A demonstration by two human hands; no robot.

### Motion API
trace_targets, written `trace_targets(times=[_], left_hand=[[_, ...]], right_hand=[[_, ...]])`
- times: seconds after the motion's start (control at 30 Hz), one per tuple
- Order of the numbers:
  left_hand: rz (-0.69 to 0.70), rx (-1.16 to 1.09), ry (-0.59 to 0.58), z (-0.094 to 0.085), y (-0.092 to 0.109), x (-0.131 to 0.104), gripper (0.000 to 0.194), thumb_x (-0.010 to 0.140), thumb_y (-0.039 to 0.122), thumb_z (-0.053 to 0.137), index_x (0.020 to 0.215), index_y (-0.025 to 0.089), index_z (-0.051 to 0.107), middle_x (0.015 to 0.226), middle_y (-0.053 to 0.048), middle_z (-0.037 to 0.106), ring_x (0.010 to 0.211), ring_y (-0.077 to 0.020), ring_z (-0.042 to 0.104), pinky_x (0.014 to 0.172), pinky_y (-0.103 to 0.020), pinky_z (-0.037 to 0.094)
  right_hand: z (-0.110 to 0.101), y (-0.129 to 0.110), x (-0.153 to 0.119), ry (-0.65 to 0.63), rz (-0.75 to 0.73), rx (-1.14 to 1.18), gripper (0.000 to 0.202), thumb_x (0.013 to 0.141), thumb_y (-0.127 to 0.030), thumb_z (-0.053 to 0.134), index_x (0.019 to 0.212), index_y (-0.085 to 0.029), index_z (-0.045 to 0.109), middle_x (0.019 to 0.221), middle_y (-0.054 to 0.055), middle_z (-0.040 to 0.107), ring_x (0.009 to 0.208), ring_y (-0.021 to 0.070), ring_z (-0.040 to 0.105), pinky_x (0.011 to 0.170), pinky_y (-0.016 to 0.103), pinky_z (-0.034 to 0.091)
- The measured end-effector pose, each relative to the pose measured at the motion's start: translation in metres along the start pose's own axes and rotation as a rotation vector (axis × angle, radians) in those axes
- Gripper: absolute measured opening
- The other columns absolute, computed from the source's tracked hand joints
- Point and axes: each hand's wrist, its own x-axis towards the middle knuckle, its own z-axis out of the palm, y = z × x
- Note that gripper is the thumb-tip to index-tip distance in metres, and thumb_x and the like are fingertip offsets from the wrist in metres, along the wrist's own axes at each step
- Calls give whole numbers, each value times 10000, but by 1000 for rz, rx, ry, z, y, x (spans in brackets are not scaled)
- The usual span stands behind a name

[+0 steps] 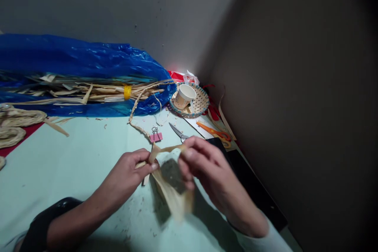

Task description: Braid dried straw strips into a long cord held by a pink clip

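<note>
My left hand [137,167] pinches the near end of a braided straw cord [138,128], where loose flat strips meet. A pink binder clip [156,137] grips the cord just beyond my fingers. My right hand [197,161], slightly blurred, is closed on one pale strip [170,149], which stretches across from the cord's end. Another wide strip [168,195] hangs down between my hands, its lower end smeared by motion. Farther off, the cord runs up to a blue plastic bag [73,53] holding a bundle of dry strips [109,91] with a yellow band.
A woven basket [201,100] holds a paper cup [185,96] at the back. Grey scissors [177,132] and orange-handled scissors [214,131] lie beyond my right hand. Coiled braid [22,117] is at far left. A dark flat object [254,185] borders the right wall.
</note>
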Motion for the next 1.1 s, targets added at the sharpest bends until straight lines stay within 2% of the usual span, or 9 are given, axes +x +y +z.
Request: trace_targets(times=[0.13, 0.27, 0.33, 0.43, 0.6, 0.67, 0.8, 0.93, 1.1], left_hand=[[-26, 40, 45, 0, 0, 0, 198, 706, 386, 656, 616, 211, 676, 626, 4, 608, 589, -191, 554, 564, -297, 434], [-52, 45, 62, 1, 3, 0, 209, 686, 400, 657, 643, 201, 704, 684, -39, 669, 659, -225, 596, 588, -315, 456], [-53, 45, 60, 1, 4, 0, 215, 684, 404, 660, 645, 199, 712, 707, -51, 687, 684, -235, 608, 588, -316, 457], [-59, 27, 52, 1, 3, 0, 220, 691, 406, 659, 647, 198, 718, 695, -41, 678, 651, -223, 601, 572, -312, 456], [-33, 35, 80, 3, 1, 0, 202, 691, 379, 671, 642, 195, 739, 709, -33, 687, 638, -210, 607, 598, -311, 463], [-17, 45, 90, 4, 1, 0, 202, 693, 379, 661, 646, 201, 744, 721, -40, 704, 668, -225, 626, 630, -322, 475], [77, 57, 116, 4, 0, 1, 130, 633, 274, 582, 546, 232, 669, 703, -36, 717, 732, -249, 642, 725, -345, 489], [67, 45, 106, 2, -3, 1, 108, 622, 231, 545, 540, 238, 614, 648, -14, 681, 689, -238, 610, 681, -334, 476], [101, 21, 21, -1, -4, -3, 229, 819, 367, 603, 686, 224, 723, 793, -18, 689, 818, -234, 623, 779, -315, 462]], right_hand=[[-28, -46, -30, 367, -174, -61, 138, 931, -353, 563, 860, -240, 597, 608, -53, 303, 475, 101, 191, 383, 230, 165], [-63, -65, -53, 782, -327, -391, 154, 905, -364, 596, 792, -261, 613, 643, 4, 405, 494, 127, 343, 403, 290, 219], [-79, -60, -59, 860, -259, -633, 163, 901, -441, 617, 876, -282, 641, 742, 56, 572, 585, 181, 513, 453, 314, 317], [-92, -46, -60, 750, -164, -1138, 300, 926, -518, 555, 961, -245, 676, 879, 124, 699, 730, 274, 640, 592, 382, 453], [-59, -27, -37, 692, -497, -1529, 259, 988, -350, 482, 1033, -180, 673, 1070, 174, 707, 958, 329, 652, 873, 495, 471], [-29, -16, -17, 496, -555, -1357, 181, 980, -291, 539, 1019, -186, 681, 1030, 140, 708, 909, 268, 654, 822, 403, 498], [28, 15, 23, 77, -375, -1058, 140, 986, -228, 564, 1039, -184, 686, 1006, 97, 688, 961, 227, 624, 851, 337, 475], [45, 36, 43, 95, -319, -822, 143, 940, -155, 591, 816, -177, 659, 832, 27, 654, 812, 169, 593, 739, 272, 435], [21, 35, 36, 151, -164, -366, 183, 927, -254, 586, 768, -174, 628, 731, 1, 633, 674, 139, 535, 648, 248, 410]])
